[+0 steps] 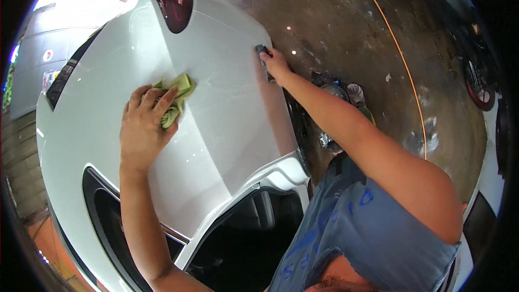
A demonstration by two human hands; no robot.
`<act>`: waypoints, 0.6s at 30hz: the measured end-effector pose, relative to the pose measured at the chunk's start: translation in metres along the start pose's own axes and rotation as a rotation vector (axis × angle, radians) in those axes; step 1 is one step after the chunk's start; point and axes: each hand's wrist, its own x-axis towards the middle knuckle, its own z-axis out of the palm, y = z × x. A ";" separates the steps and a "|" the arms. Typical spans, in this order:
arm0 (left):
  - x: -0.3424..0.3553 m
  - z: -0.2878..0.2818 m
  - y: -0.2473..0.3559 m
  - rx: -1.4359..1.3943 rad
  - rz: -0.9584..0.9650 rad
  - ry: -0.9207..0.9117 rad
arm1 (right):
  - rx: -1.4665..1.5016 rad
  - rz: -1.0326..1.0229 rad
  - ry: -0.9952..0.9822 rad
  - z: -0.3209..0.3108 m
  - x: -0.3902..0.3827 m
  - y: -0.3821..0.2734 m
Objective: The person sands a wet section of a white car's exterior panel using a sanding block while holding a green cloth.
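Observation:
A white car's body panel (216, 92) fills the middle, with a red tail light (174, 8) at its far end. My left hand (143, 121) presses a crumpled yellow-green cloth (181, 89) onto the panel, its fingers bent over the folds. Farther right, my right hand (277, 65) grips a small dark block (263, 54) against the panel's right edge. The block's underside and the fingertips around it are partly hidden. Dull, faintly streaked paint shows around the block.
Below the panel is the car's dark window opening (248, 232). An orange cord (400, 48) runs across the stained floor (330, 16) at right. Shoes (356, 94) show beside the car. A motorcycle wheel (481, 86) stands at far right, a grey vehicle (59, 38) at far left.

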 end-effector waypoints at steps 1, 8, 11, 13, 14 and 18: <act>-0.008 -0.001 -0.002 0.006 -0.007 -0.031 | -0.016 0.007 -0.050 0.014 -0.034 0.006; -0.039 -0.018 -0.015 0.070 -0.075 -0.114 | -0.115 -0.143 -0.120 0.043 -0.141 -0.008; -0.008 -0.001 -0.004 0.021 -0.021 -0.059 | 0.009 0.056 -0.142 0.006 -0.021 -0.031; -0.013 0.005 -0.007 0.033 -0.024 -0.066 | -0.036 0.056 -0.119 0.018 -0.034 -0.029; -0.018 0.005 -0.010 0.018 -0.029 -0.063 | -0.079 0.041 -0.092 0.025 -0.042 -0.024; -0.038 -0.005 -0.009 0.065 -0.084 -0.079 | -0.176 -0.183 -0.075 0.044 -0.164 0.021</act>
